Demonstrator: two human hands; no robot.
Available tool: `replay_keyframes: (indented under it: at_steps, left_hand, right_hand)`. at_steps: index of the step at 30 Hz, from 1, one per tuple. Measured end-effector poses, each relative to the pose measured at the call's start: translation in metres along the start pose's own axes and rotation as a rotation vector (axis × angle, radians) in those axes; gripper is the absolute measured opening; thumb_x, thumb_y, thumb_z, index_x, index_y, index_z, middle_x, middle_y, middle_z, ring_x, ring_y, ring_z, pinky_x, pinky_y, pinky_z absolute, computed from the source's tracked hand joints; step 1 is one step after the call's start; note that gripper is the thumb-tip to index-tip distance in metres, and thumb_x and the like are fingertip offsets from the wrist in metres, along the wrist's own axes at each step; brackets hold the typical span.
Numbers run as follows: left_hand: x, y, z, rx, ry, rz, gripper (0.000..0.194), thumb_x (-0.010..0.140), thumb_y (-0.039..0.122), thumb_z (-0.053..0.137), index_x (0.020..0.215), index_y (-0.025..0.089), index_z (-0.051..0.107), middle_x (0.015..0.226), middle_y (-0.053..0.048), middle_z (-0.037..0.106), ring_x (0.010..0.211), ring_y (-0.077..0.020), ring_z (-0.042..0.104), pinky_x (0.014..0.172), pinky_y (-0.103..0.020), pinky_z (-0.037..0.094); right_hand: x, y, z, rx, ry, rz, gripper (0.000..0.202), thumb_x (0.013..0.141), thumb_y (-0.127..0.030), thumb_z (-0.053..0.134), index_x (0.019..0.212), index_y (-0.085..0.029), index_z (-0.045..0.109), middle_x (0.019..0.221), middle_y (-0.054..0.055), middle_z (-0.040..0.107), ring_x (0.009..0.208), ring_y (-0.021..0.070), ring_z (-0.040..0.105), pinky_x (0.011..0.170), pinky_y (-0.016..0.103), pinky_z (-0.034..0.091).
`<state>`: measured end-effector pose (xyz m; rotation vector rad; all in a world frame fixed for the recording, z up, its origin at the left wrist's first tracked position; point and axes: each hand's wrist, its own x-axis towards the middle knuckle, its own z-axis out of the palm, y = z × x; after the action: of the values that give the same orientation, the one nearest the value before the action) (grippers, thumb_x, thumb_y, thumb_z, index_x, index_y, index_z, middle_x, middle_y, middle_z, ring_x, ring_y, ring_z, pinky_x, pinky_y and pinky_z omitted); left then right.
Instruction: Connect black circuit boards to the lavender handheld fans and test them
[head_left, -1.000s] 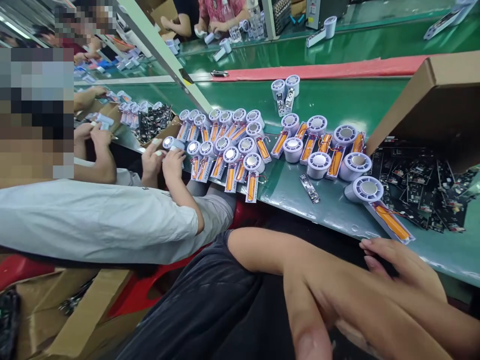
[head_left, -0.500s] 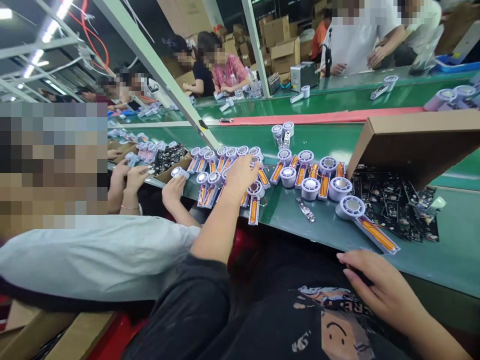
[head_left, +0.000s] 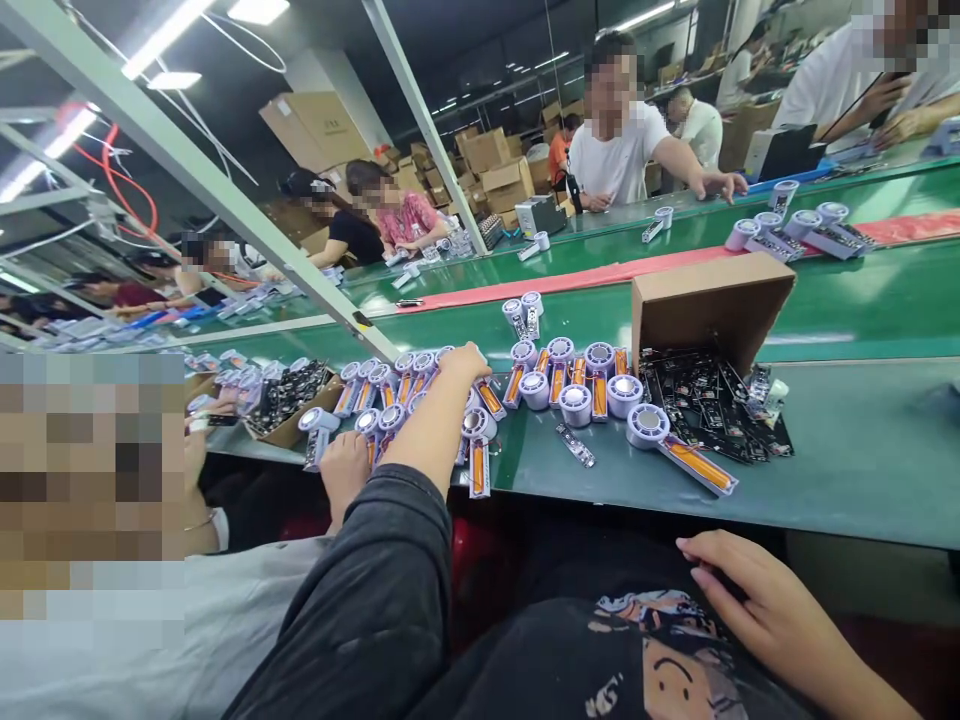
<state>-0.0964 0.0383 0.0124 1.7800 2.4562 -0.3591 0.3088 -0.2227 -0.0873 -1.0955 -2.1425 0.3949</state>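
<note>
My left hand (head_left: 466, 366) reaches in among rows of lilac handheld fans, back of the hand toward me. Its fingers are mostly hidden, so whether it grips a fan is unclear. Just below it, a fan (head_left: 478, 425) lies with its open handle showing an orange battery. My right hand (head_left: 739, 585) hovers above my lap, short of the bench edge, thumb and index finger slightly apart and nothing visible between them. Nearest to it on the bench lies another open-handled fan (head_left: 649, 425). A small circuit board (head_left: 575, 446) rests left of that fan.
A tilted cardboard box (head_left: 712, 285) spills black circuit boards (head_left: 705, 400) onto the grey-green bench (head_left: 862, 440). A co-worker's hand (head_left: 345, 470) is close on my left, beside another box of boards (head_left: 289, 400). A slanted metal post (head_left: 300, 260) rises behind the fans.
The view has swung right and tilted up, so the bench appears further left and lower. My left arm reaches slightly farther forward. The right hand stays over my lap.
</note>
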Motion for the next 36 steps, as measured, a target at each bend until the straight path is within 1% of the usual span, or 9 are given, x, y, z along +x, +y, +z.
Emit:
replay_keyframes:
  at_steps: [7,11,14,16,21,26,30,33,36]
  left_hand:
    - [-0.013,0.000,-0.014,-0.064,0.191,-0.017,0.059,0.081,0.045,0.071,0.130,0.016,0.057,0.131,-0.020,0.058,0.119,-0.0375,0.061,0.099,-0.042,0.050]
    - [-0.032,-0.014,-0.045,-0.114,0.375,0.030,0.058,0.084,0.044,0.063,0.136,0.021,0.052,0.141,-0.018,0.044,0.122,-0.0369,0.058,0.105,-0.043,0.046]
    - [-0.047,-0.023,-0.070,-0.368,0.549,0.146,0.051,0.081,0.037,0.062,0.129,0.020,0.057,0.128,-0.014,0.052,0.109,-0.0302,0.062,0.097,-0.042,0.051]
    - [-0.062,-0.017,-0.079,-0.630,0.468,0.257,0.045,0.082,0.033,0.055,0.124,0.018,0.058,0.104,-0.010,0.061,0.084,-0.0211,0.064,0.074,-0.035,0.056]
    - [-0.116,0.036,-0.060,-0.945,-0.136,0.453,0.024,0.083,0.030,0.046,0.099,0.017,0.058,0.066,0.001,0.051,0.043,-0.0081,0.041,0.037,-0.019,0.031]
    - [-0.158,0.063,-0.029,-0.872,-0.403,0.429,0.026,0.088,0.034,0.049,0.109,0.021,0.044,0.064,0.006,0.046,0.041,-0.0088,0.040,0.035,-0.018,0.031]
    - [-0.172,0.050,-0.027,-0.792,-0.405,0.674,0.050,0.084,0.050,0.054,0.123,0.023,0.039,0.080,0.001,0.054,0.056,-0.0138,0.053,0.048,-0.025,0.046]
    - [-0.180,0.042,-0.034,-0.541,-0.143,0.917,0.060,0.072,0.049,0.070,0.122,0.022,0.048,0.111,-0.009,0.061,0.094,-0.0248,0.062,0.082,-0.039,0.053]
    - [-0.178,0.034,-0.044,-0.348,0.076,0.840,0.052,0.074,0.047,0.069,0.116,0.021,0.055,0.115,-0.010,0.063,0.101,-0.0277,0.061,0.090,-0.042,0.049]
  right_hand:
    - [0.014,0.000,0.006,0.012,-0.035,-0.050,0.024,0.093,-0.026,0.054,0.109,-0.027,0.072,0.101,0.004,0.078,0.092,0.0177,0.074,0.080,0.031,0.063]
    - [0.023,0.002,0.011,0.039,-0.061,-0.085,0.023,0.093,-0.025,0.054,0.110,-0.027,0.070,0.101,0.004,0.077,0.092,0.0177,0.074,0.080,0.031,0.062]
    - [0.041,-0.003,0.012,0.039,-0.032,-0.149,0.027,0.094,-0.023,0.054,0.120,-0.027,0.064,0.106,0.005,0.073,0.097,0.0187,0.071,0.083,0.032,0.061]
    - [0.060,-0.011,0.010,0.011,0.080,-0.195,0.040,0.092,-0.025,0.060,0.133,-0.025,0.055,0.118,0.010,0.066,0.107,0.0222,0.067,0.088,0.037,0.060]
    - [0.111,-0.043,0.009,-0.059,0.414,-0.433,0.100,0.077,-0.028,0.081,0.157,-0.032,0.021,0.144,0.015,0.040,0.123,0.0306,0.054,0.098,0.050,0.054]
    - [0.128,-0.055,0.005,-0.066,0.291,-0.469,0.061,0.085,-0.021,0.070,0.141,-0.023,0.046,0.117,0.012,0.066,0.100,0.0260,0.065,0.080,0.040,0.058]
    - [0.134,-0.044,-0.001,0.322,0.338,-0.156,0.028,0.089,-0.030,0.067,0.117,-0.027,0.061,0.103,0.006,0.071,0.092,0.0218,0.069,0.079,0.037,0.058]
    - [0.145,-0.034,0.002,0.760,0.312,0.119,0.021,0.091,-0.040,0.064,0.109,-0.030,0.062,0.101,0.003,0.072,0.086,0.0198,0.071,0.069,0.034,0.060]
    - [0.154,-0.025,0.008,1.027,0.246,0.211,0.035,0.089,-0.048,0.065,0.121,-0.035,0.056,0.115,0.002,0.068,0.090,0.0186,0.071,0.075,0.036,0.061]
